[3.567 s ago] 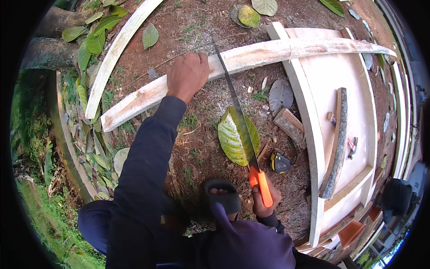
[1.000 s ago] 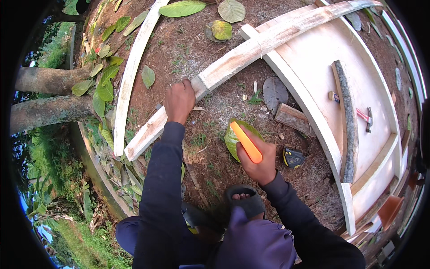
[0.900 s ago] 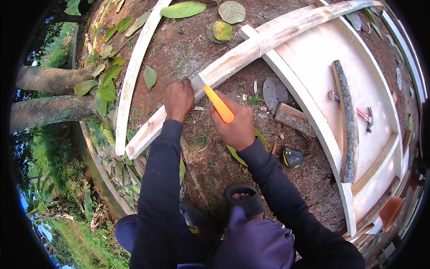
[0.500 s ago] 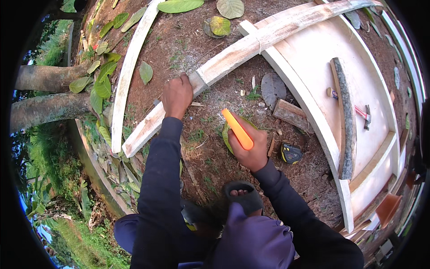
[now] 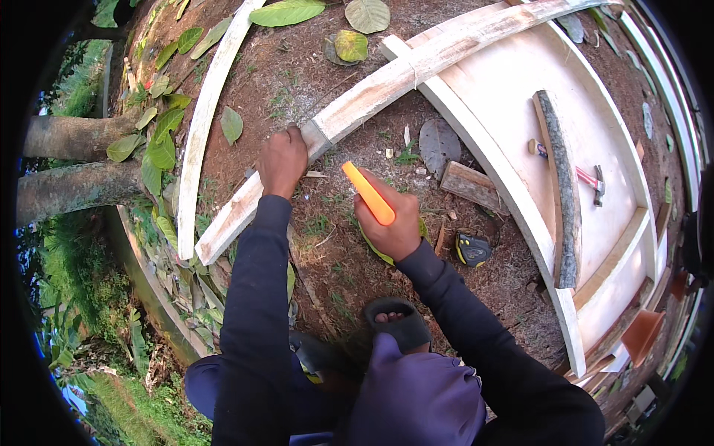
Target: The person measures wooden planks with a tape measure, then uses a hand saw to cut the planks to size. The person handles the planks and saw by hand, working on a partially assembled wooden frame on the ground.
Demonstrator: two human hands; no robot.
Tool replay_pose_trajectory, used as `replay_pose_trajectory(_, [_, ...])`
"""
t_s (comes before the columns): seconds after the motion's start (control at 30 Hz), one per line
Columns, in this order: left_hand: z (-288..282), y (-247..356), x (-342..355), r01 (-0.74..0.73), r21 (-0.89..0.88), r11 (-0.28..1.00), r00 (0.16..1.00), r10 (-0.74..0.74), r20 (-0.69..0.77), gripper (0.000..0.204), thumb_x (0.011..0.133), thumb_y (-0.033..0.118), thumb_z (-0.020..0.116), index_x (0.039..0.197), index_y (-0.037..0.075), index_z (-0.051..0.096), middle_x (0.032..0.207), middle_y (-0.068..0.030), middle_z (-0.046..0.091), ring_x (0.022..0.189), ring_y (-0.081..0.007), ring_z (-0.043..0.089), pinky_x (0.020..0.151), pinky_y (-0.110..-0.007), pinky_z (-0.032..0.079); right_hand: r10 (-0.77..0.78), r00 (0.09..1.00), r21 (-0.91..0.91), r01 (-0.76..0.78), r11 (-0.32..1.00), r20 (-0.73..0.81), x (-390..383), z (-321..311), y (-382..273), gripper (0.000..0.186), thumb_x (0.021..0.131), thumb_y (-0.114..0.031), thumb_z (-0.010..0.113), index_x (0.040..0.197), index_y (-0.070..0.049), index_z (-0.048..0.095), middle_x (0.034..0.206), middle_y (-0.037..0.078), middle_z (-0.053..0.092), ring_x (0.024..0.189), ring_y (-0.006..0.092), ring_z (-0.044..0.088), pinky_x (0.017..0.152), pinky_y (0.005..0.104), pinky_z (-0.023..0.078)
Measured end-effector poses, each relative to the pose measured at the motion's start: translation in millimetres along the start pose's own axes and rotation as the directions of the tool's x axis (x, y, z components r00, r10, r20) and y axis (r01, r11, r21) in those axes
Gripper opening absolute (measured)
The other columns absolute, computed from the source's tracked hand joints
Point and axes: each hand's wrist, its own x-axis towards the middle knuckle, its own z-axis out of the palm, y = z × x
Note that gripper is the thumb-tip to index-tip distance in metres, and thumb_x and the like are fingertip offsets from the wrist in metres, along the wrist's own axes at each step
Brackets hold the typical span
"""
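Observation:
My left hand (image 5: 282, 162) is closed over a long pale wooden board (image 5: 372, 97) that runs slantwise from lower left to upper right. Just beyond its fingers, a grey band with a dark line (image 5: 317, 137) crosses the board. An orange-handled tool (image 5: 372, 197) is gripped in my right hand (image 5: 398, 223), a little to the near right of the board; whatever extends from the handle cannot be made out. A black and yellow tape measure (image 5: 472, 249) lies on the ground right of that hand. The board's far part rests across a white wooden frame (image 5: 476, 123).
A bark-edged strip (image 5: 565, 193) and a red-handled hammer (image 5: 595, 184) lie in the white frame. Another pale board (image 5: 204, 134) lies at left. A short wood offcut (image 5: 474, 187) and leaves (image 5: 439, 147) are on the soil. Tree trunks (image 5: 82, 182) stand far left.
My right hand with the orange-handled tool has moved forward and left, nearer the board. My left hand keeps its hold. The whole view has shifted slightly.

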Motion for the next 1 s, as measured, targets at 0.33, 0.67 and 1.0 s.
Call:
replay_pose_trajectory(0.33, [-2,-2,-4,0.062,0.051,0.997,0.998,-0.062,-0.010,0.058,0.102,0.040,0.043,0.091,-0.007,0.074,0.098,-0.0354,0.069,0.096,-0.0529,0.067,0.092,-0.058,0.049,0.144,0.966,-0.178,-0.107,0.978,0.214,-161,-119,-10,0.051,0.084,-0.004,0.070,0.134,0.004,0.064,0.113,0.019,0.076,0.091,0.0276,0.079,0.081,0.0339,0.062])
replay_pose_trajectory(0.67, [3,-13,6,-0.020,0.040,0.999,0.999,0.019,0.037,0.057,0.101,0.040,0.043,0.090,-0.006,0.075,0.094,-0.0351,0.069,0.093,-0.0543,0.067,0.092,-0.058,0.050,0.076,0.995,-0.029,-0.074,0.997,0.069,-54,-32,-7,0.048,0.085,-0.003,0.071,0.132,0.003,0.066,0.105,0.020,0.076,0.080,0.0246,0.078,0.074,0.0336,0.059])
replay_pose_trajectory(1.0, [5,1,3,0.016,-0.025,1.000,1.000,-0.017,-0.022,0.059,0.101,0.043,0.045,0.090,-0.008,0.073,0.093,-0.0378,0.067,0.094,-0.0557,0.066,0.088,-0.058,0.048,0.103,0.993,-0.072,-0.099,0.992,0.055,10,7,-10,0.048,0.085,-0.003,0.074,0.132,0.003,0.065,0.104,0.020,0.076,0.082,0.0301,0.077,0.073,0.0357,0.059])
